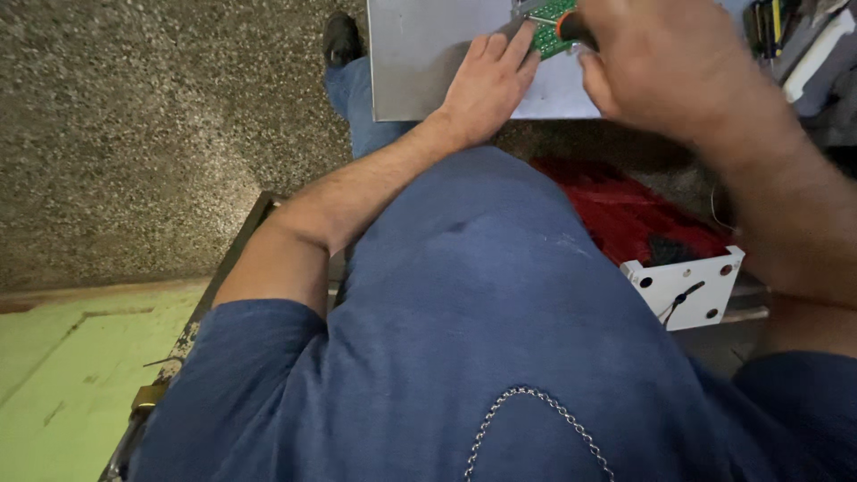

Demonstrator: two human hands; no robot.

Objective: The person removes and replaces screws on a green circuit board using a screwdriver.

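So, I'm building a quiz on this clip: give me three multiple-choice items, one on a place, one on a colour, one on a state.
1. Where does the circuit board lie?
A. on the grey sheet
B. on the floor
C. on the red cloth

2. What colour is the board?
A. blue
B. green
C. white

3. What is the left hand doing?
A. hanging free
B. lying flat, fingers at the board
C. gripping a chain

Answers: 1 A, the board rests on the sheet; 2 B, it shows green; 3 B, the fingers reach the board while the right hand grips an orange-handled tool.
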